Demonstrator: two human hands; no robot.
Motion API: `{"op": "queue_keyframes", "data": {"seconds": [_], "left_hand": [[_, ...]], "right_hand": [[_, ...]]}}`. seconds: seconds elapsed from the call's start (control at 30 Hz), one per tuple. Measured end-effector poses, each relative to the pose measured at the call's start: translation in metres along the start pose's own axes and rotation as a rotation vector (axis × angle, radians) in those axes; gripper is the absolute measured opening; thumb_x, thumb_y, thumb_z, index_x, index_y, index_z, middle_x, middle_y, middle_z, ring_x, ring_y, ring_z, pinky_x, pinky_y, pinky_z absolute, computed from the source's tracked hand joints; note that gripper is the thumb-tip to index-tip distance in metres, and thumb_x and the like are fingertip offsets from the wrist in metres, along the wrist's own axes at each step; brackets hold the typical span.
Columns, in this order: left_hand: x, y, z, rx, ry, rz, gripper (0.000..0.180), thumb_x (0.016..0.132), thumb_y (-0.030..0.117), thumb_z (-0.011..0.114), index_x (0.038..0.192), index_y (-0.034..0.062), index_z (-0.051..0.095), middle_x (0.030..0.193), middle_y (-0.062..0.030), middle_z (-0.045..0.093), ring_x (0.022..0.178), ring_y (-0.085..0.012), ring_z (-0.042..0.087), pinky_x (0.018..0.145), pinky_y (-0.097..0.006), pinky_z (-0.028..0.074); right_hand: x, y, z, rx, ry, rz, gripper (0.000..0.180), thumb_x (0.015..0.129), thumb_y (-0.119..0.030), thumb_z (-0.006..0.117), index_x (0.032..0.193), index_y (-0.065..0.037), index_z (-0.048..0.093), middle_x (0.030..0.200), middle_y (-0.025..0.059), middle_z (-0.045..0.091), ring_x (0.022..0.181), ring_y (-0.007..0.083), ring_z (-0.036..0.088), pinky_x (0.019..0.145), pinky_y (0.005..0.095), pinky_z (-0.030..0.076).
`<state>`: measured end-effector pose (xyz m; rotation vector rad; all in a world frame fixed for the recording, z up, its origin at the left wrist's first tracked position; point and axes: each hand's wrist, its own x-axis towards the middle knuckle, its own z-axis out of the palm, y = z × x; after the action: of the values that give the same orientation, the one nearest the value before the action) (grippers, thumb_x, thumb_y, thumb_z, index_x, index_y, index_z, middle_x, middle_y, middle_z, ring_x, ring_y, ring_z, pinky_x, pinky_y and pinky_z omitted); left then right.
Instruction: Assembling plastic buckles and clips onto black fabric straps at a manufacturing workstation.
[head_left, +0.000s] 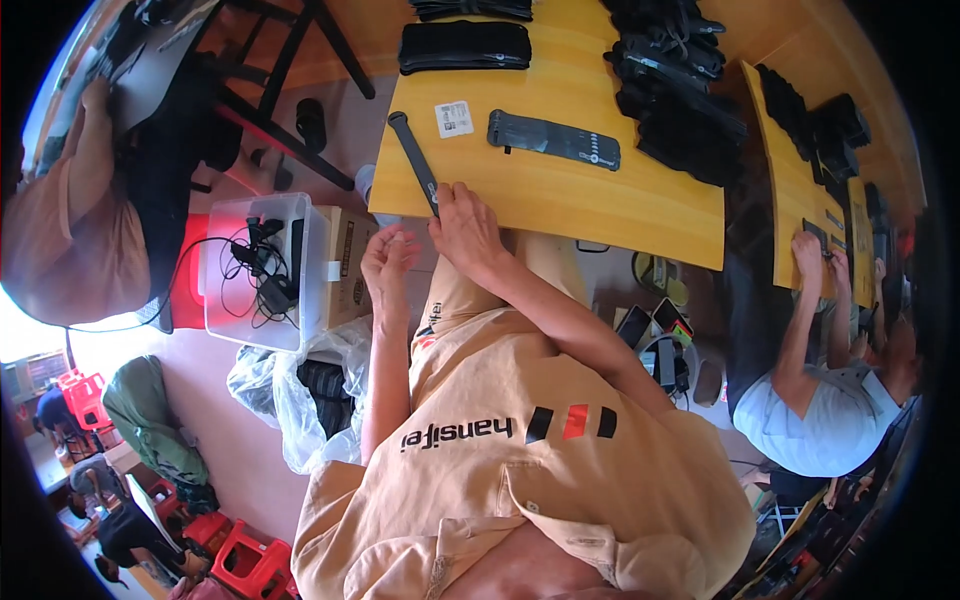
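Observation:
A narrow dark grey strap (412, 155) with a slotted far end lies slanting across the left side of the yellow table (545, 208). My right hand (467, 230) is at the table's front edge, its fingers closed over the strap's near end. Just left of it, off the table edge, I hold my left hand (388, 256) with curled fingers brought together; whatever may be in them is too small to make out. Farther right on the table is a wider grey band (555, 140) with a row of pale marks. A white printed label (454, 119) lies between strap and band.
Folded black bands (465, 46) lie at the table's far side, and a heap of black straps (680, 90) covers its right side. A clear plastic bin (255, 270) of cables stands left, beside a cardboard box (350, 262). Another person (815, 400) works at the right-hand table.

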<state>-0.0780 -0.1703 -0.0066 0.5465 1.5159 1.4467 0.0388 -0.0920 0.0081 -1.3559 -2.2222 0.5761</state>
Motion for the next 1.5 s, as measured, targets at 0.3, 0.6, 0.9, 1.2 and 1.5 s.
{"op": "queue_keyframes", "data": {"seconds": [0.3, 0.6, 0.9, 1.2, 1.5], "left_hand": [[0.004, 0.019, 0.039, -0.175, -0.335, -0.244, 0.024, 0.088, 0.022, 0.059, 0.102, 0.0027, 0.059, 0.085, -0.0048, 0.064, 0.071, -0.0091, 0.060, 0.061, -0.020, 0.047], [-0.017, 0.053, 0.081, -0.179, -0.455, -0.248, 0.018, 0.086, 0.019, 0.061, 0.093, 0.0024, 0.060, 0.079, -0.0075, 0.066, 0.068, -0.0114, 0.065, 0.060, -0.020, 0.053], [-0.030, 0.061, 0.102, -0.116, -0.409, -0.173, 0.018, 0.083, 0.018, 0.066, 0.090, 0.0028, 0.060, 0.075, -0.0053, 0.065, 0.062, -0.0099, 0.063, 0.054, -0.020, 0.052], [-0.035, 0.060, 0.110, -0.124, -0.363, -0.162, 0.017, 0.081, 0.016, 0.068, 0.089, 0.0033, 0.061, 0.073, -0.0031, 0.064, 0.061, -0.0077, 0.061, 0.052, -0.020, 0.052], [-0.036, 0.057, 0.111, -0.138, -0.354, -0.135, 0.018, 0.081, 0.017, 0.069, 0.087, 0.0037, 0.060, 0.072, -0.0020, 0.063, 0.060, -0.0067, 0.060, 0.052, -0.020, 0.052]], "right_hand": [[-0.026, 0.015, -0.048, 0.712, -0.171, 0.297, 0.033, 0.070, -0.007, 0.070, 0.100, 0.000, 0.059, 0.066, 0.0080, 0.057, 0.062, 0.0139, 0.057, 0.059, 0.0264, 0.049], [-0.055, 0.040, -0.104, 0.845, 0.098, 0.162, 0.018, 0.075, 0.004, 0.064, 0.092, 0.003, 0.063, 0.077, 0.0070, 0.061, 0.067, 0.0124, 0.060, 0.060, 0.0225, 0.050], [-0.068, 0.025, -0.139, 0.608, 0.102, -0.028, 0.017, 0.072, 0.010, 0.064, 0.087, 0.003, 0.065, 0.083, 0.0114, 0.063, 0.073, 0.0176, 0.063, 0.064, 0.0248, 0.052], [-0.068, 0.027, -0.142, 0.587, 0.105, -0.054, 0.016, 0.071, 0.009, 0.065, 0.086, 0.003, 0.065, 0.082, 0.0107, 0.064, 0.070, 0.0177, 0.064, 0.064, 0.0244, 0.052], [-0.068, 0.025, -0.143, 0.432, 0.148, -0.141, 0.016, 0.070, 0.006, 0.066, 0.085, 0.002, 0.064, 0.080, 0.0106, 0.063, 0.067, 0.0211, 0.063, 0.059, 0.0267, 0.051]]}}
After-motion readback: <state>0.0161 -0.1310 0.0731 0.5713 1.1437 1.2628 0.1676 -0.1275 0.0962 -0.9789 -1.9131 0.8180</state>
